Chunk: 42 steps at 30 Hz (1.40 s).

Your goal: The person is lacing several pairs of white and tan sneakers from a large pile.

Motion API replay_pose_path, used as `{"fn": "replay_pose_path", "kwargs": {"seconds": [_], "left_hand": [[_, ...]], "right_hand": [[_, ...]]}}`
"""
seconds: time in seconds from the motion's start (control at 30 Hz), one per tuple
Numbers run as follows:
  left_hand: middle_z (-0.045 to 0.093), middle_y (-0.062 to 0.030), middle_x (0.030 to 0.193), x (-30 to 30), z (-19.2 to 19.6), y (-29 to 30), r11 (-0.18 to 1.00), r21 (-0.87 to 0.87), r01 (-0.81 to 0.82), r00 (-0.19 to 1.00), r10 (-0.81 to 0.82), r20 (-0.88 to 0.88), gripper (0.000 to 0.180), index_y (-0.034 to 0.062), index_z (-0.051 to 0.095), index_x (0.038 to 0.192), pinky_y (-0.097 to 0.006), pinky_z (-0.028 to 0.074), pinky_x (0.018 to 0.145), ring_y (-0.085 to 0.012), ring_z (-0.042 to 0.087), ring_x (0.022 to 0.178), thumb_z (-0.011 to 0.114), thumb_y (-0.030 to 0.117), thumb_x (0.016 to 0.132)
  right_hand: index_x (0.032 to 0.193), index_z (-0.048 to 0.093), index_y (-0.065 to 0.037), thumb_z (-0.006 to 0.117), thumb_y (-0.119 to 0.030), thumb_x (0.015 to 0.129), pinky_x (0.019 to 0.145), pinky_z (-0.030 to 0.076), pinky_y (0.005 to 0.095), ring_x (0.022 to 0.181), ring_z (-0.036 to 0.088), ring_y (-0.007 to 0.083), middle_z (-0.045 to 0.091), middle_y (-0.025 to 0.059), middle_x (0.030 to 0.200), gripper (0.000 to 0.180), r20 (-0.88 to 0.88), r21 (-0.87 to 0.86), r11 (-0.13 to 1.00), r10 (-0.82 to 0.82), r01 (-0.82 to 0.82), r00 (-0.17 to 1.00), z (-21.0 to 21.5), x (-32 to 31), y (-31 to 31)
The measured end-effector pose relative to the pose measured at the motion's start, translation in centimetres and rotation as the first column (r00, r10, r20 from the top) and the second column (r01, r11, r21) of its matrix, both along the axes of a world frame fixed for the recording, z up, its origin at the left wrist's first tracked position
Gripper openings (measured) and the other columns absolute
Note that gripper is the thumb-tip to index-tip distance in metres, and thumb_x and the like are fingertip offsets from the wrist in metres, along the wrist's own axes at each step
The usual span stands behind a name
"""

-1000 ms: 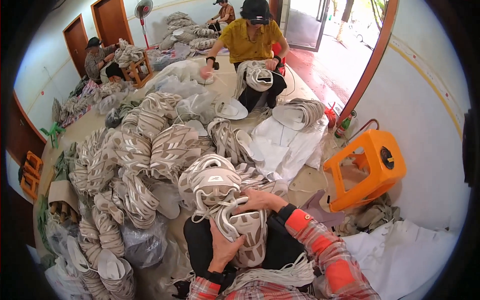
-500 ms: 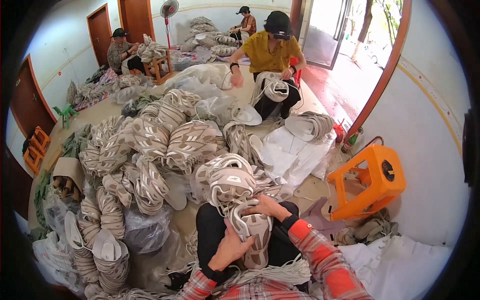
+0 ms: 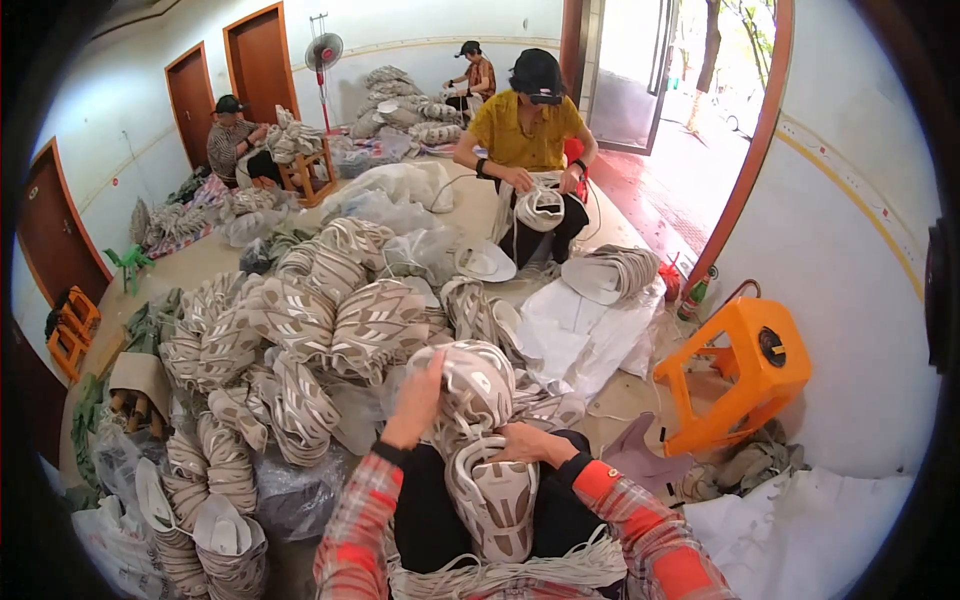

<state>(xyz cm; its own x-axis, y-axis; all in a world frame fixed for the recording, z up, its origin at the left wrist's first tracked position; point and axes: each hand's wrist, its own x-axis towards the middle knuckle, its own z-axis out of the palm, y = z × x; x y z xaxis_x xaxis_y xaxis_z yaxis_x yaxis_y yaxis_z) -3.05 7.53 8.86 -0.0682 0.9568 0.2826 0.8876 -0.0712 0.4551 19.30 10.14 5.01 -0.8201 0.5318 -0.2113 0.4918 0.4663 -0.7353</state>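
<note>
In the head view, the left hand (image 3: 418, 400) has left the lower shoe (image 3: 505, 505) for the shoe bundle's (image 3: 480, 385) left edge, fingers extended, grip unclear; the right hand (image 3: 525, 443), partly curled, holds the shoe's opening, alone steadying it between dark trouser legs (image 3: 425, 515).
</note>
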Motion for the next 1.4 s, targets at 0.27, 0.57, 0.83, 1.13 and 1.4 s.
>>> {"fn": "replay_pose_path", "kwargs": {"seconds": [0.27,0.57,0.83,1.13,1.4], "left_hand": [[0.059,-0.0167,0.107,-0.8,0.4,10.6,0.779,-0.095,0.62,0.784,-0.611,0.107,0.05,0.0095,0.053,0.12,-0.036,0.045,0.085,-0.0299,0.054,0.101,0.053,0.002,0.071],[0.055,-0.012,0.119,-1.8,-0.2,5.9,0.852,-0.057,0.52,0.329,-0.139,0.934,0.053,0.0026,0.051,0.123,-0.03,0.039,0.094,-0.0174,0.05,0.111,0.059,0.01,0.072],[0.06,-0.014,0.11,-7.1,-7.8,12.6,0.978,0.049,0.203,0.909,-0.207,0.362,0.034,0.0133,0.062,0.11,-0.037,0.043,0.087,-0.032,0.057,0.097,0.051,0.034,0.086],[0.063,-0.0141,0.103,-6.5,-13.9,10.8,0.92,-0.061,0.387,0.904,-0.366,0.218,0.039,0.0087,0.065,0.095,-0.041,0.043,0.081,-0.033,0.057,0.095,0.044,0.04,0.089],[0.061,-0.0155,0.086,-6.6,-9.5,8.6,0.962,0.031,0.271,0.945,-0.272,0.18,0.03,0.0114,0.067,0.087,-0.04,0.043,0.074,-0.036,0.055,0.08,0.046,0.034,0.086]], "right_hand": [[0.108,0.059,-0.003,0.068,-0.043,0.07,0.077,0.047,0.0399,0.087,0.061,0.0361,0.063,0.0215,0.096,0.056,0.026,0.058,0.998,0.002,-0.004,1.0,1.5,-0.8,-0.5],[0.132,0.029,0.0,0.068,-0.026,0.072,0.098,0.034,0.0441,0.12,0.038,0.0404,0.036,0.0275,0.131,0.077,-0.082,0.449,0.85,-0.268,0.276,0.96,9.6,-2.3,2.0],[0.126,0.04,-0.001,0.052,0.002,0.07,0.099,0.035,0.0402,0.118,0.041,0.0379,0.043,0.0232,0.126,0.058,-0.458,0.311,0.851,-0.256,0.423,0.851,5.9,-2.8,2.0],[0.125,0.05,-0.006,0.049,-0.002,0.073,0.088,0.041,0.0319,0.099,0.054,0.0247,0.057,0.0168,0.109,0.052,-0.423,0.177,0.643,-0.634,0.745,0.648,1.9,-2.9,6.2],[0.124,0.051,-0.003,0.053,-0.002,0.067,0.073,0.043,0.0242,0.081,0.053,0.0133,0.059,0.0071,0.096,0.057,-0.272,-0.443,0.692,-0.709,0.57,0.65,0.8,-0.7,8.4]]}}
